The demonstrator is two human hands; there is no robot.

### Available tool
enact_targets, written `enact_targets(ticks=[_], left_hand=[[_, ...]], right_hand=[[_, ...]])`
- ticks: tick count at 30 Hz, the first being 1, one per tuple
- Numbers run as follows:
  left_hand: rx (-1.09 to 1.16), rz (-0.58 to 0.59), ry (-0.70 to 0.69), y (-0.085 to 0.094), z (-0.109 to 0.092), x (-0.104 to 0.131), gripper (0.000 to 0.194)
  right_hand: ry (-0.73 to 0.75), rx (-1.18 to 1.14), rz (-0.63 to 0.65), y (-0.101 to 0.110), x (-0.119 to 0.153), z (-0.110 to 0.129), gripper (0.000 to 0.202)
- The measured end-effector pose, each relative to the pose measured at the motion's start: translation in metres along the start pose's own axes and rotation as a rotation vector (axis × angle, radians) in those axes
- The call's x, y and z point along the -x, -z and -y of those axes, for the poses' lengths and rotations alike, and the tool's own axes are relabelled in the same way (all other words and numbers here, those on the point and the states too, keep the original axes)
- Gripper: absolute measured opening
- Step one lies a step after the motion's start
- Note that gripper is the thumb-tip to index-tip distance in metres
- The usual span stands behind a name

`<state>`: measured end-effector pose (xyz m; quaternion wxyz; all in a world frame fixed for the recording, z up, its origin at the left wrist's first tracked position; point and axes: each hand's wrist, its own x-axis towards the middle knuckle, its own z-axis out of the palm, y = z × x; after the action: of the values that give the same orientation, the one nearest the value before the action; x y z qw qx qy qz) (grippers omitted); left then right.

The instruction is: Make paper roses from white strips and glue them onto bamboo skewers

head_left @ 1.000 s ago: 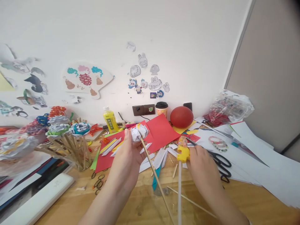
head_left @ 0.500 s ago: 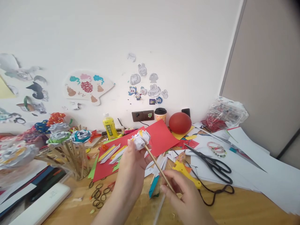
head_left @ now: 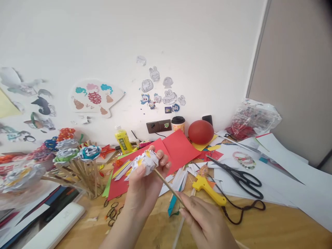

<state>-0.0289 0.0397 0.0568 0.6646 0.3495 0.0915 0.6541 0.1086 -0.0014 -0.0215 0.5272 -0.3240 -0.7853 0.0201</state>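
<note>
A white and yellow paper flower (head_left: 145, 162) sits at the top end of a thin wooden stick (head_left: 169, 187). My left hand (head_left: 145, 188) is closed around the flower, thumb on its near side and fingers behind it. Lower down, my right hand (head_left: 204, 219) pinches the stick between thumb and fingers. The stick slants from the flower down to the right. Beyond the hands lie red paper sheets (head_left: 178, 148) and cut white paper strips (head_left: 178, 181). A yellow glue gun (head_left: 209, 189) rests just past my right hand.
Black scissors (head_left: 237, 174) lie on white paper at the right. Several finished paper flowers (head_left: 89, 152) on sticks stand at the left. A red balloon (head_left: 201, 132), a lidded cup (head_left: 178, 125) and a yellow bottle (head_left: 123, 140) line the wall. Black rubber bands (head_left: 112, 211) lie on the table.
The flower has come lower and slightly left, turned more side-on, with my left fingers now wrapped further round it. My right hand's grip on the stick has turned more knuckles-up.
</note>
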Motion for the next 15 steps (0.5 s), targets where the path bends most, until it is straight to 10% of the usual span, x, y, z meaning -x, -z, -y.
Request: enact_targets(ticks=[15], left_hand=[[0.137, 0.024, 0.034, -0.011, 0.000, 0.006, 0.036]], right_hand=[[-0.310, -0.441, 0.275, -0.008, 0.013, 0.005, 0.043]])
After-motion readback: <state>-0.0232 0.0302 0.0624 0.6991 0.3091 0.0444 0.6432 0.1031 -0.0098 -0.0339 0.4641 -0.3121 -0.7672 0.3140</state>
